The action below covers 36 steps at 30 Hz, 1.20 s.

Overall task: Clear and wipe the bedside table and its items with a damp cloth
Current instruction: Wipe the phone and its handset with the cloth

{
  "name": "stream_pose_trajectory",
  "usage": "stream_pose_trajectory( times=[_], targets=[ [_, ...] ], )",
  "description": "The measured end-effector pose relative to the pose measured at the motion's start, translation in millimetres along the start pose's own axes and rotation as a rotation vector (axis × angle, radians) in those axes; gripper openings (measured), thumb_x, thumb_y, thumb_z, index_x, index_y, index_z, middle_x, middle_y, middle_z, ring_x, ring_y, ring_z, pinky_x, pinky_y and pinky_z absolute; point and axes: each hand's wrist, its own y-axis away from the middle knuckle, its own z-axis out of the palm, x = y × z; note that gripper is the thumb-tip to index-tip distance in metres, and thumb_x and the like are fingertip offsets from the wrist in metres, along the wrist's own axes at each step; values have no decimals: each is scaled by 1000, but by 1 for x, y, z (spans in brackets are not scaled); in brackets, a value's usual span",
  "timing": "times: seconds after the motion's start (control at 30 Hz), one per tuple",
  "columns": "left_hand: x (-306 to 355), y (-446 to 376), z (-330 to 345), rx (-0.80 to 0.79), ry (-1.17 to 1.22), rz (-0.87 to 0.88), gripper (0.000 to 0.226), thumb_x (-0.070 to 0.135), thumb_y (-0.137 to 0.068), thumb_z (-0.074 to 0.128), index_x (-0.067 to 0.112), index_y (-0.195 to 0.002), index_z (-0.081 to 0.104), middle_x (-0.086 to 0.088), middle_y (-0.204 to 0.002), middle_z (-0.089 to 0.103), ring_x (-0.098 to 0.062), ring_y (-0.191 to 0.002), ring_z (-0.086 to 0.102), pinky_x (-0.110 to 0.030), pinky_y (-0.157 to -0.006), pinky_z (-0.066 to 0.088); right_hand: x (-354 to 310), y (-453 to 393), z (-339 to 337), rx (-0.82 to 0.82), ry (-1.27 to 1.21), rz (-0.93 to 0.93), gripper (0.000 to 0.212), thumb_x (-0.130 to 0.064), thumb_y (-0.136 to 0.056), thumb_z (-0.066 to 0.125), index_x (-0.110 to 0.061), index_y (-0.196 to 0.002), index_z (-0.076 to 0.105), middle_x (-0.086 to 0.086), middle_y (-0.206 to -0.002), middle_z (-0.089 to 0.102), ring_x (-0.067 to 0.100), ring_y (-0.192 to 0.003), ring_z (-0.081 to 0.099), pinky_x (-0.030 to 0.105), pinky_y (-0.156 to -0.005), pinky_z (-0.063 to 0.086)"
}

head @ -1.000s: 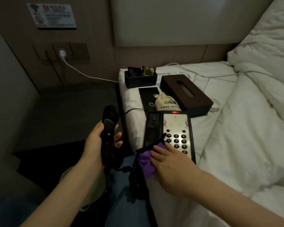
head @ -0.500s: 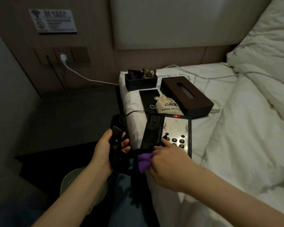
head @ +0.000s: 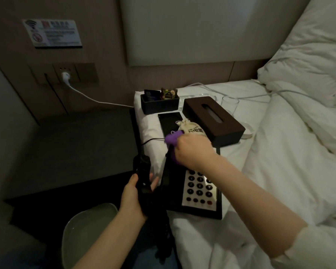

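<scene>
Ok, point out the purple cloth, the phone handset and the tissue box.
purple cloth (head: 171,138): head view, on the bunched end poking past the fingers.
phone handset (head: 143,167): head view, on its upper end.
tissue box (head: 211,117): head view, on its top face.

A hotel bedroom: a notice with a wifi symbol (head: 52,33) on the wall at upper left, a white bed (head: 279,152) at right, and a desk phone (head: 198,189) beside a tissue box (head: 213,118).
</scene>
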Motion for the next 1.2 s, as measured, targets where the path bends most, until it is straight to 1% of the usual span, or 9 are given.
stream_pose_trajectory(
  times=[0.07, 0.2, 0.4, 0.53, 0.7, 0.87, 1.0, 1.1, 1.2],
  targets=[
    [-2, 3, 2, 3, 29, -42, 38, 36, -100, 39, 4, -101, 60, -12, -86, 71, -28, -94, 66, -46, -77, 53, -5, 7, 17, -40, 38, -166, 24, -23, -93, 46, -12, -106, 63, 9, -115, 62, 29, -108, 57, 35, -83, 43],
    [0, 6, -2, -44, 80, -55, 45, 39, -101, 34, 3, -94, 61, -19, -73, 70, -29, -60, 70, -37, -56, 57, -15, 32, 36, -36, 68, -306, 28, -30, -93, 42, -16, -104, 63, 8, -112, 64, 31, -104, 58, 37, -88, 46],
    [2, 6, 3, -5, 10, -54, 46, 41, -100, 37, 3, -93, 62, -18, -72, 71, -29, -59, 70, -42, -64, 55, -3, 37, 38, -29, 103, -408, 24, -28, -95, 41, -20, -108, 59, 8, -104, 70, 27, -102, 63, 41, -115, 24],
    [6, 10, 6, 12, 108, -74, 41, 36, -101, 42, -3, -100, 57, -18, -82, 70, -31, -90, 65, -48, -92, 50, 29, 5, 16, -2, 68, -128, 26, -33, -97, 38, -23, -112, 57, 11, -109, 66, 31, -107, 58, 35, -76, 38],
    [8, 15, 6, 0, 134, -89, 39, 35, -101, 43, -1, -99, 57, -17, -73, 72, -31, -91, 66, -47, -75, 50, 77, 6, 7, 44, 5, 76, 25, -35, -94, 39, -27, -101, 62, 7, -92, 64, 29, -85, 61, 31, -64, 40],
    [8, 13, 9, -7, 132, -82, 38, 35, -99, 45, 2, -114, 58, -19, -93, 72, -31, -100, 65, -47, -97, 47, 131, 32, 7, 161, -148, 335, 22, -27, -92, 44, -22, -89, 66, 9, -82, 66, 27, -72, 54, 33, -60, 37],
    [5, 10, 10, -5, 105, -49, 43, 34, -99, 47, 14, -137, 48, -14, -134, 56, -29, -116, 60, -49, -102, 44, 142, 36, 4, 475, -914, 588, 17, -19, -93, 51, -15, -83, 64, 7, -79, 63, 20, -69, 57, 28, -57, 43],
    [3, 10, 12, 1, 34, -22, 41, 34, -98, 50, 22, -137, 49, -13, -135, 56, -29, -117, 60, -50, -104, 42, 130, 28, 2, 578, -1705, 679, 8, -24, -95, 53, -21, -99, 58, 1, -91, 65, 12, -74, 64, 27, -63, 57],
    [0, 12, 16, 16, -88, 84, 28, 29, -97, 52, 30, -124, 58, -10, -117, 66, -27, -109, 64, -50, -101, 45, 120, 24, 15, 665, -1990, 680, 7, -25, -96, 53, -23, -103, 56, 1, -97, 67, 13, -77, 68, 32, -70, 59]
  ],
)
